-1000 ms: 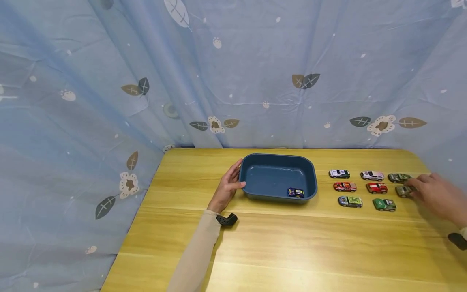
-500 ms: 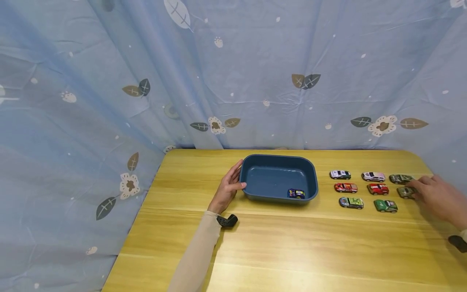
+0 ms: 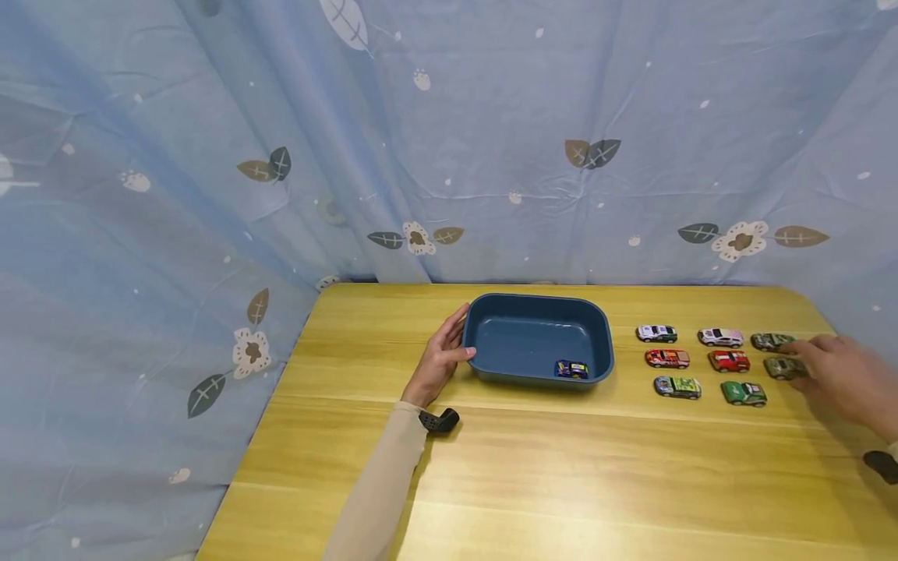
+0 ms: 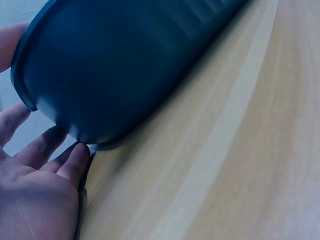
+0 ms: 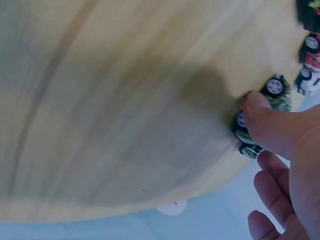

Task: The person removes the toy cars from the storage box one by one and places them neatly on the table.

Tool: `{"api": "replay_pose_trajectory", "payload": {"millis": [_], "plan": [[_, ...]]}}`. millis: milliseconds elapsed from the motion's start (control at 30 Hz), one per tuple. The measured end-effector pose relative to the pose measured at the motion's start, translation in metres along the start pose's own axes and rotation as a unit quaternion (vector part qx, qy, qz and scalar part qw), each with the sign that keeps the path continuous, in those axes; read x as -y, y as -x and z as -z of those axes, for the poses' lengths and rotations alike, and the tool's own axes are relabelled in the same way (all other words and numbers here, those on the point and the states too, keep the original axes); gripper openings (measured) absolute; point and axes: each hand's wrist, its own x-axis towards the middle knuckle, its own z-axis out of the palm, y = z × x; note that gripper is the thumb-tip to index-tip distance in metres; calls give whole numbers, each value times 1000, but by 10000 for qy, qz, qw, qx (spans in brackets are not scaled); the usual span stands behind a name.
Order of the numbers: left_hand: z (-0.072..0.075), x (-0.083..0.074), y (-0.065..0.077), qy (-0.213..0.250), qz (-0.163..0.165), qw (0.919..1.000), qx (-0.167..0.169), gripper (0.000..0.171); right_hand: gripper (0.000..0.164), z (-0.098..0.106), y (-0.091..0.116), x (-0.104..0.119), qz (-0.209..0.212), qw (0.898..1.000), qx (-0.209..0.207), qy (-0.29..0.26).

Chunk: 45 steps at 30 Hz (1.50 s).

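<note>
My left hand (image 3: pixel 436 365) grips the left end of a dark blue plastic bin (image 3: pixel 522 347), thumb over the rim and fingers along the outer wall. Inside the bin's near right corner lies a dark blue toy car (image 3: pixel 571 369). My right hand (image 3: pixel 849 382) pinches an olive camouflage toy car (image 3: pixel 781 368) at the right end of a group of cars. In the right wrist view the thumb presses the side of this camouflage car (image 5: pixel 282 102) between its wheels; the index fingertip is hidden there. A second camouflage car (image 3: pixel 770 341) sits just behind it.
Left of my right hand several toy cars stand in rows: white (image 3: pixel 656 333), pinkish-white (image 3: pixel 720 337), two red, a blue-green one (image 3: pixel 677 387) and a green one (image 3: pixel 744 393). A patterned blue curtain (image 3: pixel 491 156) hangs along the back and left of the wooden table (image 3: pixel 533 475).
My right hand's fingers have shifted slightly around the olive camouflage car, showing a bit more of it. My left hand and the bin stay in place.
</note>
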Motion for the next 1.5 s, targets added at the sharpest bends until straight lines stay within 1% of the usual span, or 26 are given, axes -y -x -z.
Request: {"api": "replay_pose_trajectory", "payload": {"millis": [100,167,333,433,533,567,667,733,800,867,933,1000,1067,1200,1367,1500], "plan": [[1,-1,-1,-7,-21,10000,47,87,63,8,-3,2,-143,9999,9,-57],[2,-1,-1,2,-33,10000,60,87,63,15,-7,6,-124,9997,-103,-162],[3,-1,-1,1,-2,10000,34,87,62,30,-23,26,47,9975,-569,-412],[3,-1,-1,66,-6,10000,18,86,60,38,-35,47,-7,9947,-699,-753],[3,0,0,130,-36,9999,-1,86,55,45,-47,72,22,9883,-889,-1240],[2,1,0,149,-50,9999,7,86,53,48,-51,81,80,9858,-970,-1367],[1,2,0,137,-70,9999,31,86,50,56,-61,108,407,9756,-1460,-1589],[1,2,-1,112,-67,9999,51,86,47,61,-68,125,622,9684,-1771,-1640],[1,2,-2,91,-67,9999,47,86,42,66,-77,140,761,9630,-1908,-1746],[1,1,-2,81,-69,9999,31,86,36,71,-84,154,807,9595,-1845,-1972],[2,0,-2,92,-97,9999,19,86,32,75,-91,167,707,9586,-1580,-2259],[3,-1,-3,100,-120,9999,17,86,29,78,-97,178,579,9558,-1306,-2570],[4,-2,-3,83,-133,9999,9,86,29,77,-102,188,540,9527,-1101,-2782],[4,-1,-3,84,-132,9999,23,86,27,72,-108,206,597,9465,-782,-3073],[3,2,0,50,-59,9999,106,86,26,63,-110,225,496,9391,-354,-3383],[1,3,2,30,-73,9999,98,86,28,59,-113,235,417,9393,-140,-3403]]}}
